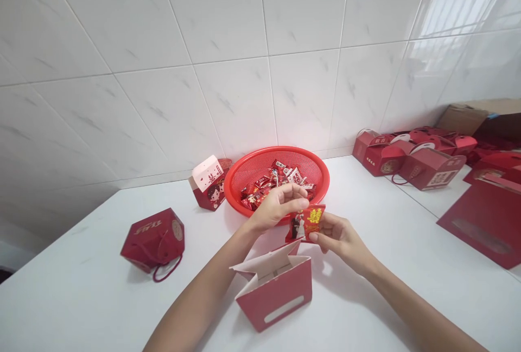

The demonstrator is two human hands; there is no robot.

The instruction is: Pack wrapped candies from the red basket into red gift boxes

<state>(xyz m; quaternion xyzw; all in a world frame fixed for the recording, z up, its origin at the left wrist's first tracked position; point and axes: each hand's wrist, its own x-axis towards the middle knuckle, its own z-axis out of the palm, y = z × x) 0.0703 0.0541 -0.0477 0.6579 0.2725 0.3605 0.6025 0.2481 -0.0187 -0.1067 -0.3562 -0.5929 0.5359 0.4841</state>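
A small red candy packet [307, 223] with yellow print and a couple figure is pinched between the thumb and fingers of my right hand [342, 241]. My left hand [280, 205] is over the basket's front rim, its curved fingers apart from its thumb. The thumb is close to the packet's top edge; whether they touch I cannot tell. Right behind is a red plastic basket [232, 178] with many wrapped candies [260, 183] inside. In front of both hands a red paper box [280, 292] stands upright with its top open and a pale slot in its front.
A closed dark red box [154, 238] with a cord handle lies to the left. Beside the basket stands a pink-and-red printed box [208, 184]. Several red gift boxes [431, 165], a flat red box [484, 222] and a cardboard carton [464, 119] occupy the right. A tiled wall [228, 97] bounds the table.
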